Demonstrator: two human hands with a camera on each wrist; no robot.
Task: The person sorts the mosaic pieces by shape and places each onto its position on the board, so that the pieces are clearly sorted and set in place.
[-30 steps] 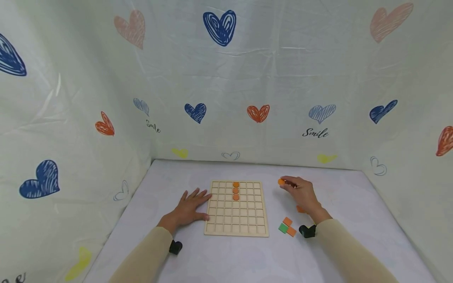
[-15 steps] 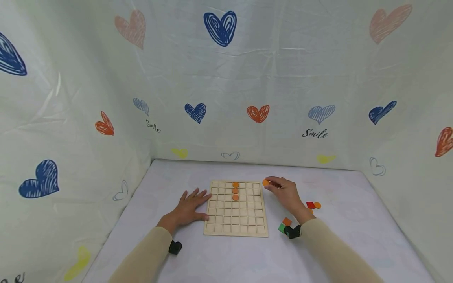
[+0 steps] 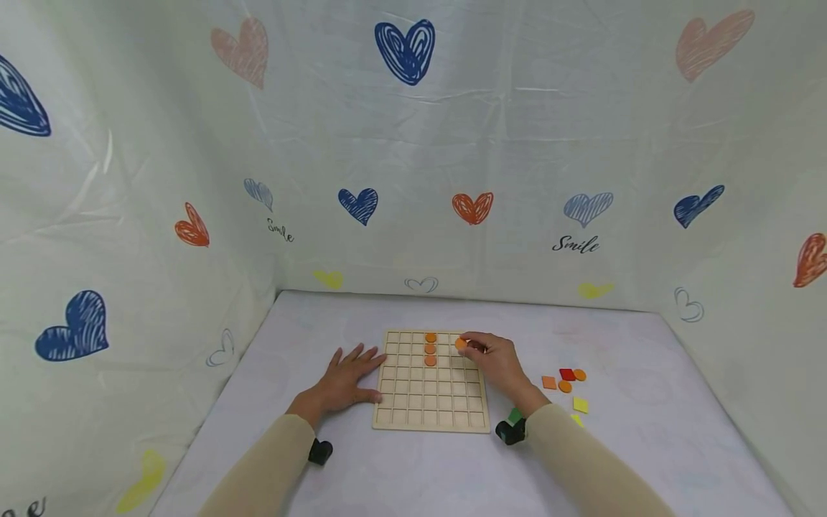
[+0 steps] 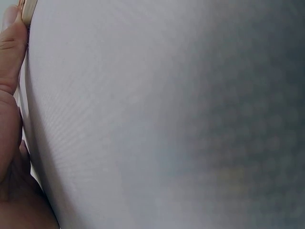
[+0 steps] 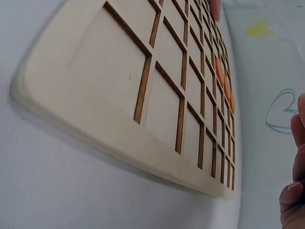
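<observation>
A square wooden grid board (image 3: 431,424) lies on the table in the head view. Three orange discs sit in one column at its far side, the nearest one being a disc (image 3: 431,361). My left hand (image 3: 342,384) rests flat with spread fingers, fingertips and thumb at the board's left edge. Over the board's far right part, my right hand (image 3: 497,359) pinches another orange disc (image 3: 461,344) between thumb and fingers. In the right wrist view the board (image 5: 109,138) fills the middle, and part of my right hand (image 5: 293,191) shows at the right edge; its disc is out of that view.
Right of the board lie a red tile (image 3: 567,375), an orange square tile (image 3: 549,383), loose orange discs (image 3: 565,387) and yellow tiles (image 3: 581,405). A green tile (image 3: 515,416) is partly hidden by the right wrist's black camera (image 3: 510,431). A heart-patterned curtain (image 3: 413,143) surrounds the table.
My right hand has moved left with the orange disc, from right of the board to over its far right part. Loose tiles behind the arm have come into sight. My left hand stays put.
</observation>
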